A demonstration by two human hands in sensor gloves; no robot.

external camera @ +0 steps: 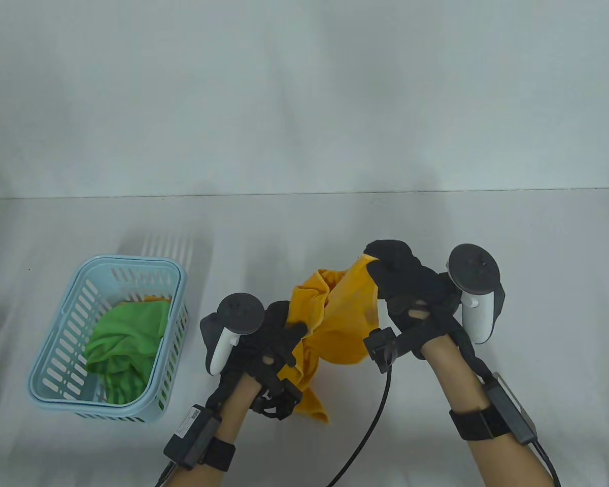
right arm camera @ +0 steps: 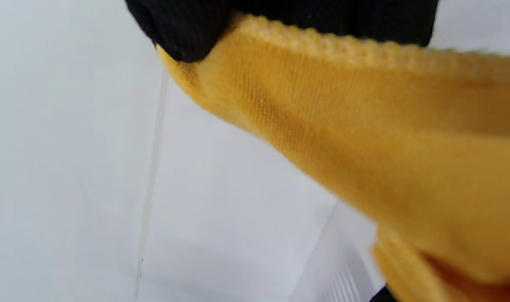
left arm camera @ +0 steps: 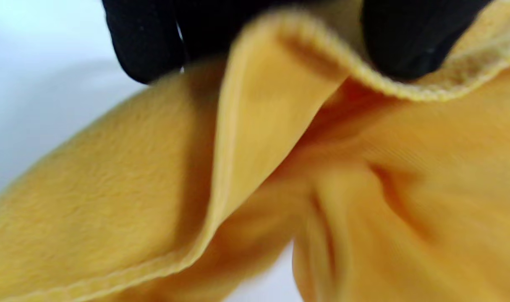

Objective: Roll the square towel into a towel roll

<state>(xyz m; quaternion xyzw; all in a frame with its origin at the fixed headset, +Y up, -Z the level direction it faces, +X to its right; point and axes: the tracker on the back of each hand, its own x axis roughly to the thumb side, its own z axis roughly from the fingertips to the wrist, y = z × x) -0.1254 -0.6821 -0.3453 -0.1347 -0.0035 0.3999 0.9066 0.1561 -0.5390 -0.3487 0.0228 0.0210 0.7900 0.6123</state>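
Note:
A yellow-orange towel (external camera: 342, 319) hangs crumpled between both hands above the table's near middle. My right hand (external camera: 392, 265) pinches its far upper corner, fingers curled round the hem. Lower and to the left, my left hand (external camera: 288, 332) grips another edge, and a loose tail of cloth droops below that wrist. In the left wrist view, black fingertips (left arm camera: 406, 46) clamp the towel's (left arm camera: 255, 176) stitched hem. The right wrist view has gloved fingertips (right arm camera: 183, 29) pinching a corner of the towel (right arm camera: 364, 138) over the white table.
A light blue slotted basket (external camera: 56, 370) stands at the left, holding a crumpled green towel (external camera: 124, 345) with something orange under it. A black cable (external camera: 370, 421) trails from the right wrist across the white table (external camera: 512, 253).

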